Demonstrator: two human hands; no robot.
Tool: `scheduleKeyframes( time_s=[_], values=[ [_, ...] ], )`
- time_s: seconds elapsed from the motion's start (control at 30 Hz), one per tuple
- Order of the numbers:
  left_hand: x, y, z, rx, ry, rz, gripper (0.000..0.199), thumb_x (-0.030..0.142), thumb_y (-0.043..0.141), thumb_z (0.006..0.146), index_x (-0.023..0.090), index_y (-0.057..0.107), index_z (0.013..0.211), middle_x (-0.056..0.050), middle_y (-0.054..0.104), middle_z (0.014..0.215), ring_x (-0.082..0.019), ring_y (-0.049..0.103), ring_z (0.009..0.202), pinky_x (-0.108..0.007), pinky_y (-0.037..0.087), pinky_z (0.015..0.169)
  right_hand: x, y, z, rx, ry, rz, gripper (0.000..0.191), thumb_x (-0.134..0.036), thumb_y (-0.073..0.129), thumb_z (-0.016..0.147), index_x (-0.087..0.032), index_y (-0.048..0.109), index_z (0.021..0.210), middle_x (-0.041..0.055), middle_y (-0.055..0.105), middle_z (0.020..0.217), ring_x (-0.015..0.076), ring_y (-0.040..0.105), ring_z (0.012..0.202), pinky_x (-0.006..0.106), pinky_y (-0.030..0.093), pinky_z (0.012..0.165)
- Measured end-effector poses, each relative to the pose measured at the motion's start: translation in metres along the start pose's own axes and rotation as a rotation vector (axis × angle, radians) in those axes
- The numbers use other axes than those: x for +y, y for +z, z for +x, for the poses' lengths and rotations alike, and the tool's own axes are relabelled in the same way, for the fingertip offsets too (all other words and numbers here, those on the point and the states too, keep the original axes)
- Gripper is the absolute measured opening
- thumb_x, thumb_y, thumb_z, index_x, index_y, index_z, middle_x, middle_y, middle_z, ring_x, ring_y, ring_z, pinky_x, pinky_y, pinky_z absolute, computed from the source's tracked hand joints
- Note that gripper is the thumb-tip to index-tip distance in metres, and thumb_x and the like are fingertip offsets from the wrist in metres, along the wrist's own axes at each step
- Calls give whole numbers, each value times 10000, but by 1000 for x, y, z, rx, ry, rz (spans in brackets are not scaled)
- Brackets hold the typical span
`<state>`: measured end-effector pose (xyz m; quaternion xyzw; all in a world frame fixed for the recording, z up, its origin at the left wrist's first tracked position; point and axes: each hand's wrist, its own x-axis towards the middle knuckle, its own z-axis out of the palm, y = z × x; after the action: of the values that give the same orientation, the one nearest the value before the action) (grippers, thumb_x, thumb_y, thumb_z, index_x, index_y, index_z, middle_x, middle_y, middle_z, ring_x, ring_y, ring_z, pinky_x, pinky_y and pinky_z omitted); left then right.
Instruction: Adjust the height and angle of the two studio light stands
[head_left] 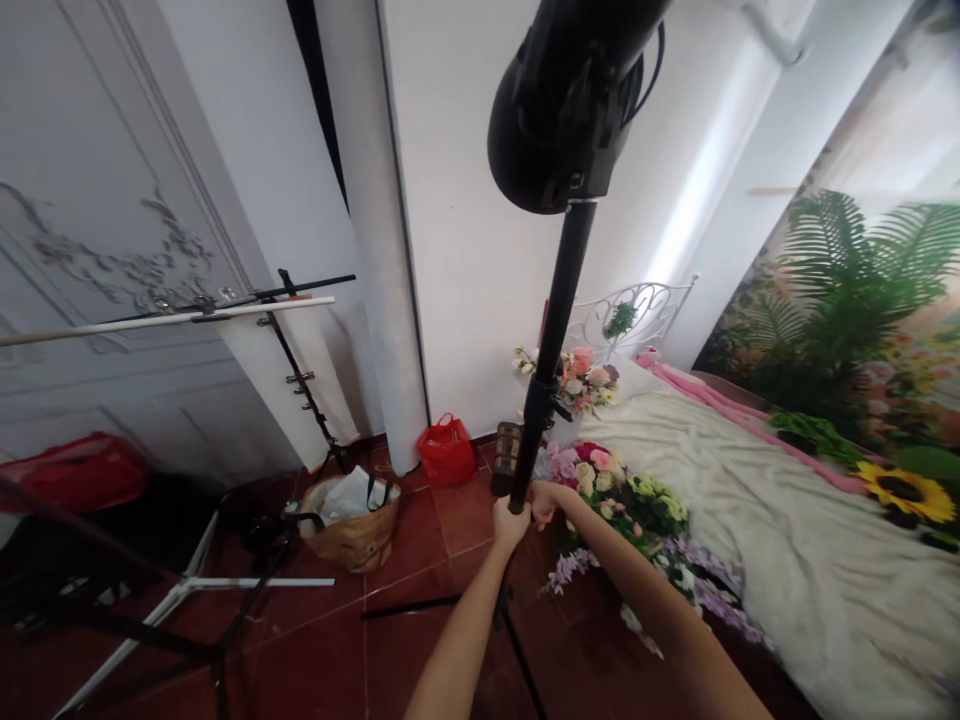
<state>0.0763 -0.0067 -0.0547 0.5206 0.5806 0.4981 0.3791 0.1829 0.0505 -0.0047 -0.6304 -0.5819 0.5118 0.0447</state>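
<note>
A black light stand rises in front of me, with a black studio lamp mounted on its top. My left hand is wrapped round the lower part of the pole. Just to the right, at about the same height, my right hand is closed with curled fingers against the stand; what exactly lies under those fingers is hidden. Above both hands, a collar with a small knob sits on the pole. Below them, the stand's dark legs spread over the red tiled floor.
Artificial flowers crowd the right side, beside a bed with a cream cover. Behind the stand are a red bag and a small brown chest. Leftward are a woven basket, a white stand leg and a crossbar stand.
</note>
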Motion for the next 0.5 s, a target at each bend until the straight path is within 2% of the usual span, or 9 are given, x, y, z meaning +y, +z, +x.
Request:
scheduleKeyframes(
  time_s=[0.13,0.27,0.37,0.5],
  values=[
    [3,-2,-2,-42,-45,-46,106,192,575,625,119,570,548,10,511,496,-94,473,505,-176,337,470,1,-4,7,-178,183,-10,131,65,521,541,-47,553,602,74,642,577,191,645,581,299,497,636],
    [4,-4,-3,-75,-72,-80,123,200,600,610,122,548,531,22,498,483,-84,466,500,-166,327,459,3,-6,13,-264,255,-6,113,24,504,594,-18,575,671,108,669,652,178,661,640,279,493,673],
    [3,-4,-4,-91,-84,-93,129,205,613,612,122,546,540,22,515,491,-79,472,484,-165,327,450,11,-4,12,-281,221,1,129,43,491,558,-1,581,639,110,663,621,170,654,615,235,475,635],
    [6,-2,-5,-130,-137,-112,138,193,612,622,138,518,538,23,515,476,-85,490,433,-173,339,422,31,3,1,-178,68,114,121,25,474,518,-83,529,509,45,621,523,144,623,525,190,444,555]
  ],
)
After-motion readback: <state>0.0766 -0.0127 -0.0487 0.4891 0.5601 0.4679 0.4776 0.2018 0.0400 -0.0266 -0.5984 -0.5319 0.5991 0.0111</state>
